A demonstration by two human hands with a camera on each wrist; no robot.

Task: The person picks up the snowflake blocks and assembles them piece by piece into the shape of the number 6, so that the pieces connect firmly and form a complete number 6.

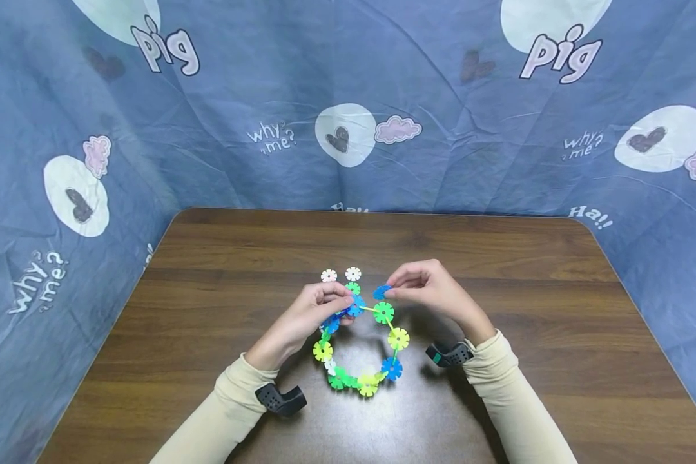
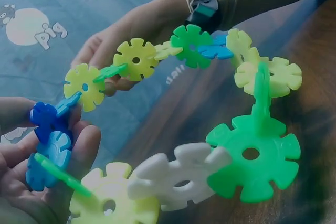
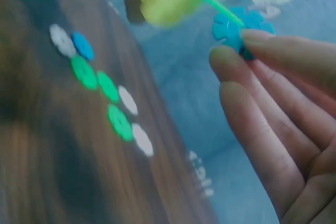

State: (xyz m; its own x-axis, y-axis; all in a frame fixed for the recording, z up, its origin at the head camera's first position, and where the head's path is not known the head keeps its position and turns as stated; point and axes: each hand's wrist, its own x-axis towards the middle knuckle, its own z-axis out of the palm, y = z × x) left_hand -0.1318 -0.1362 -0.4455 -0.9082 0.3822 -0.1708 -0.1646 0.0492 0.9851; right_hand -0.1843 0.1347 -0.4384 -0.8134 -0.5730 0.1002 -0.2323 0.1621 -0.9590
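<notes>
A ring-shaped chain of slotted plastic snowflake discs (image 1: 398,339), in green, yellow, blue and white, hangs up in front of the person. My left hand (image 1: 309,317) grips it by its blue discs (image 2: 55,153), thumb on one side and fingers on the other. Between thumb and fingertips, my right hand (image 1: 437,295) pinches a single blue snowflake disc (image 3: 230,29) just above a green disc (image 1: 384,313) of the ring. Seen from the right wrist, a thin green disc edge (image 3: 223,10) overlaps that blue disc. The right palm faces the camera there.
Loose discs lie on the brown wooden table (image 1: 209,270) beyond the ring: green ones (image 3: 119,123), white ones (image 3: 143,140) and a blue one (image 3: 82,45). A printed blue cloth (image 1: 220,129) hangs behind the table. Each wrist wears a black camera band (image 1: 281,399).
</notes>
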